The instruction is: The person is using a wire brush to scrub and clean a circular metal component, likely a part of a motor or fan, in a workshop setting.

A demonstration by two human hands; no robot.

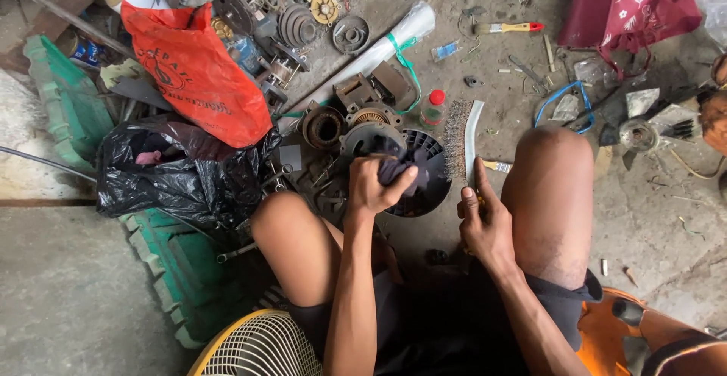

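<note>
I see the left hand clenched around a dark rag, pressing it onto a black round fan housing that lies on the concrete floor between the person's knees. The right hand grips the handle of a wire brush; its fingers are closed on the handle, and the bristle head points away from the body, lying just right of the housing. The brush head appears to rest on or near the floor; I cannot tell which. Just beyond the housing sit a grey motor part, a rusty stator and a small clear bottle with a red cap. Left of these lie a black plastic bag and an orange bag, with green crates under them. Farther off, a paintbrush with a yellow handle, a white tube, a maroon bag. A yellow fan grille sits near the left thigh, an orange seat beneath the right one.
</note>
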